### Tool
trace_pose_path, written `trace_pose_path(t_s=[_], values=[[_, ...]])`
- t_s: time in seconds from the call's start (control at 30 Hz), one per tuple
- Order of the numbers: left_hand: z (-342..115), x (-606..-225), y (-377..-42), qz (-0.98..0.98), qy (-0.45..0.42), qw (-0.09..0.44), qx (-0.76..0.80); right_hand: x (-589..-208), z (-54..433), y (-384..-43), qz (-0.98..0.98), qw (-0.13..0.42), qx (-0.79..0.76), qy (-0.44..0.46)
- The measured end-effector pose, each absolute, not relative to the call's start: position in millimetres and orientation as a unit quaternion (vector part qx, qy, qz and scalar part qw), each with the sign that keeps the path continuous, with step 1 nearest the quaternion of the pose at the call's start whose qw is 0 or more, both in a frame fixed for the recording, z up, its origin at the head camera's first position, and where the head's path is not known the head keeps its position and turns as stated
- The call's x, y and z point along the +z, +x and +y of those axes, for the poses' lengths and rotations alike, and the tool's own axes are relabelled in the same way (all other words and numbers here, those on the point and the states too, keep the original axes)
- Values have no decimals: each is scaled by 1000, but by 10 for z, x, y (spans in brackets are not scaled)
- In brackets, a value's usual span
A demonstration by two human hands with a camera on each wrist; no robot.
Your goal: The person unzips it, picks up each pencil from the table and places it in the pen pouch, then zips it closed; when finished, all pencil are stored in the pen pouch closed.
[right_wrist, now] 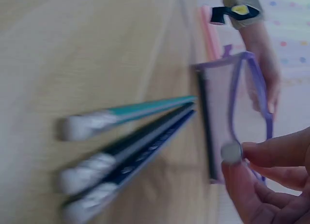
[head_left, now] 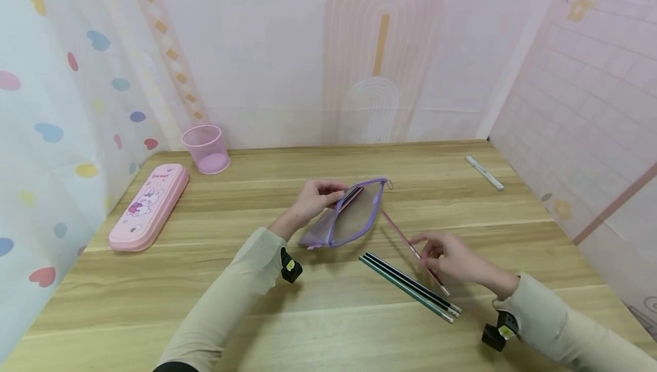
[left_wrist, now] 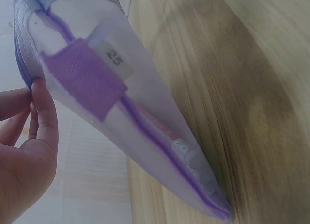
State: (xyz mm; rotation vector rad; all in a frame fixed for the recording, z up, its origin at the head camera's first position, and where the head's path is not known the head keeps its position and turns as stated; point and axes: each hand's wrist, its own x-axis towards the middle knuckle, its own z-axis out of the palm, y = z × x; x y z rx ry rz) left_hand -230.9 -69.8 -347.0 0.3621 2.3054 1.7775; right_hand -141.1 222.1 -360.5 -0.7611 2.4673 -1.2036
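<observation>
My left hand [head_left: 314, 199] pinches the rim of a see-through pouch with purple zipper edging [head_left: 370, 230], its mouth spread wide toward the right. Inside lie a few pencils [head_left: 352, 199]; the left wrist view shows a purple tab [left_wrist: 87, 81] at one end. Between thumb and fingers, my right hand [head_left: 454, 255] pinches a pink pencil [head_left: 395, 227], its tip angled up toward the pouch and its white eraser end [right_wrist: 231, 152] toward me. Below it, three pencils, green and dark [head_left: 410, 286], lie side by side on the table.
A pink pencil case with a rabbit picture [head_left: 149, 206] lies at the left of the wooden table [head_left: 287, 332]. Behind it stands a pink mesh cup [head_left: 207, 149]. A white pen [head_left: 485, 173] lies at the back right. Patterned curtains [head_left: 256, 47] border the table.
</observation>
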Motion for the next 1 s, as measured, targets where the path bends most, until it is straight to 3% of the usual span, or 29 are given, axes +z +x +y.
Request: trace_pose_path(t_s=[0.3,0.73,1.0], values=[[-708,-3466,-2296,783,118,103,601,-3566,2093,-1582,838,116,-497,-193],[-650,-3493,-2291,782,108,99,606,-3568,1738,-1695,781,184,-576,-157],[-581,-3523,-2286,770,111,93,622,-3510,1540,-1873,755,241,-606,-66]])
